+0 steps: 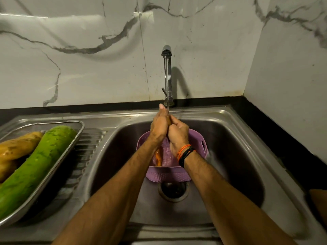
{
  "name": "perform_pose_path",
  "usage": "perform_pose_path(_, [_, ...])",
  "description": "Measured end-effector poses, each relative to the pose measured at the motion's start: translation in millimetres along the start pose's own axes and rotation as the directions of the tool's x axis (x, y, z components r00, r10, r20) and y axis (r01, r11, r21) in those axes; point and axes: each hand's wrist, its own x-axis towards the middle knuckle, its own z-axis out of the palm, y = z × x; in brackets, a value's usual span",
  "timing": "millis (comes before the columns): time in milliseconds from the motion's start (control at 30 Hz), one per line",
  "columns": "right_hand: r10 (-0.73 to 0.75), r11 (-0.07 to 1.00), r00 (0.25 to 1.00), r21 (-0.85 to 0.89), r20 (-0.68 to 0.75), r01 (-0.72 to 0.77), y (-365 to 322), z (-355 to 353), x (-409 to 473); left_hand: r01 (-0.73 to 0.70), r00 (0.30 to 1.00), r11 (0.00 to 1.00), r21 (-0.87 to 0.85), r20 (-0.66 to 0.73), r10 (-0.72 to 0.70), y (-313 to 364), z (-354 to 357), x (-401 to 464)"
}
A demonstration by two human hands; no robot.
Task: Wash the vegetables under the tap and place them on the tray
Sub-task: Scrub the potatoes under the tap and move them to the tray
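Observation:
Water runs from the steel tap onto a brownish vegetable, mostly hidden between my hands. My left hand and my right hand both grip it under the stream, above a purple perforated basket standing in the sink. An orange carrot lies inside the basket. On the draining board at left, a steel tray holds a long green gourd and yellow-brown vegetables.
The drain sits just in front of the basket. Marble wall tiles rise behind the sink, and a side wall closes in on the right. A black counter edge runs around the sink.

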Motion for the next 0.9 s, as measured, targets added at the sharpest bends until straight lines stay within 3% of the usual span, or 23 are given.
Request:
perform_pose_path(167, [-0.001,1.0,0.997,0.002,-0.08,0.001,-2.1,-9.7,6.1,-0.032,0.995,0.995,-0.09,0.088,0.04,-14.6,8.0,-18.8])
perform_pose_path(333, [0.038,0.999,0.998,0.021,-0.047,-0.037,-2.4,-8.4,4.7,0.075,0.997,0.936,-0.345,0.009,-0.076,-8.6,3.4,-8.5])
perform_pose_path(500, [0.216,0.92,0.976,0.331,0.022,-0.211,-19.0,-16.2,0.7,0.249,0.963,0.676,-0.694,0.105,-0.247,-18.6,-1.2,-3.1])
perform_pose_path(567, [0.244,0.903,0.969,0.361,0.02,-0.235,-21.5,-20.6,2.1,0.273,0.949,0.578,-0.769,0.115,-0.295,-22.1,-3.0,1.3])
perform_pose_path(700, [0.23,0.916,0.972,0.347,-0.044,-0.201,-23.8,-22.9,3.7,0.306,0.929,0.481,-0.822,0.147,-0.34,-21.7,-1.0,0.9])
perform_pose_path(900, [0.191,0.935,0.958,0.338,-0.216,-0.11,-24.0,-31.5,10.8,0.377,0.902,0.457,-0.805,0.207,-0.38,-19.2,2.9,5.4])
